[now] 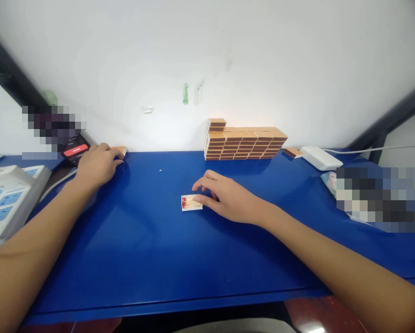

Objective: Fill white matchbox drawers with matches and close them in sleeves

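Note:
At the back left of the blue table, my left hand (98, 164) reaches to an orange-brown matchbox (122, 150) by the wall. Its fingers are curled and closed on the box, hiding much of it. Nearer the middle lies a small white matchbox tray (192, 208) holding several matches (189, 202), their red heads toward the left. My right hand (230, 196) is over the right end of this tray, with thumb and index finger apart. The thumb tip overlaps the tray's matches; whether it presses on them I cannot tell.
Against the wall stands a stacked block of matchboxes (245, 143), higher at its left end. Another matchbox (292, 152) lies right of it, beside a white device with a cable (321, 158). A power strip (6, 199) is at left. The blue table's front edge (180, 307) runs below.

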Available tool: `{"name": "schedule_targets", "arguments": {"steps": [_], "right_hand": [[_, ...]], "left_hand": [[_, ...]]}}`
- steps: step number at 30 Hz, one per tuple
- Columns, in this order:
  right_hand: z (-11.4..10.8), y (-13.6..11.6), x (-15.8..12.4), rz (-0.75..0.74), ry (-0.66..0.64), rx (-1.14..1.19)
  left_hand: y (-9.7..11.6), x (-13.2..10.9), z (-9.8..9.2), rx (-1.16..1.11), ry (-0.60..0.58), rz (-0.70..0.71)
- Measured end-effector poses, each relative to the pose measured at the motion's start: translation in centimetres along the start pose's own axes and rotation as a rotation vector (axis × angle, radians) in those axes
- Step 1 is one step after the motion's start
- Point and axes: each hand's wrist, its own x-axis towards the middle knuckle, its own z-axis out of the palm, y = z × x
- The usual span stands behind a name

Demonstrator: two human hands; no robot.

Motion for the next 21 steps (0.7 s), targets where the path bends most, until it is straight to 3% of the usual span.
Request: {"name": "schedule_targets", "arguments": {"steps": [17, 21], "right_hand": [[-0.2, 1.5, 0.5, -0.023, 0.062, 0.018], [-0.1, 1.7, 0.5, -0.038, 0.065, 0.029]], "left_hand": [[0.0, -0.2, -0.2, -0.008, -0.038, -0.089], [0.5, -1.0, -0.5, -0.026, -0.001, -0.064]]}}
